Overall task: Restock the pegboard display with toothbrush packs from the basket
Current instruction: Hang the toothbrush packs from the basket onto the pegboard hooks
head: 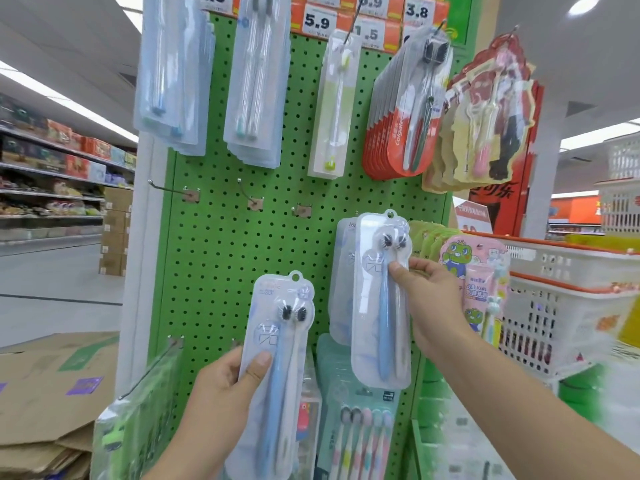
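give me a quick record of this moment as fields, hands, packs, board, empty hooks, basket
left hand: left hand holds a blue toothbrush pack, low at the board
right hand: right hand pinches a matching pack, raised higher
board: green pegboard, packs hanging along the top row
empty hooks: three bare hooks in the middle row
basket: white basket with orange rim, at right

Two toothbrush packs (379, 299) before the pegboard (221, 237), baskets (568, 292) at its right.
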